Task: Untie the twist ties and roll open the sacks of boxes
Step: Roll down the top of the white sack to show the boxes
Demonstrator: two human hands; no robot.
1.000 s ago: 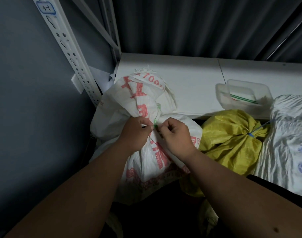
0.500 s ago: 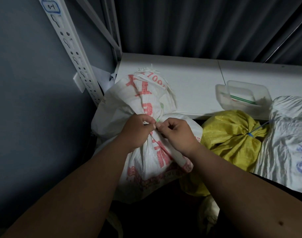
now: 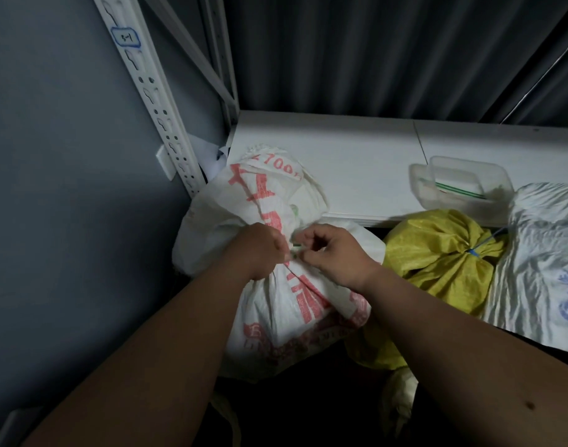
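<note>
A white woven sack with red print [image 3: 276,304] stands in the middle, its neck gathered under a green twist tie [image 3: 296,246]. My left hand [image 3: 260,250] grips the bunched neck, and its fingertips pinch the tie from the left. My right hand [image 3: 337,256] pinches the tie's other end from the right. Most of the tie is hidden between my fingers. Beside this sack on the right lies a yellow sack [image 3: 437,253] closed with a blue tie [image 3: 474,251]. A white sack with blue print [image 3: 547,269] lies at the far right.
A white shelf board [image 3: 356,162] runs behind the sacks, with a clear plastic tub [image 3: 460,182] on it. A perforated white rack upright [image 3: 153,101] with a handwritten label stands at the left against a grey wall. Dark corrugated sheeting backs the shelf.
My hands stay at the sack's neck; their fingers have shifted on the green tie, and the right hand's fingers have lifted slightly. The view has tilted up a little.
</note>
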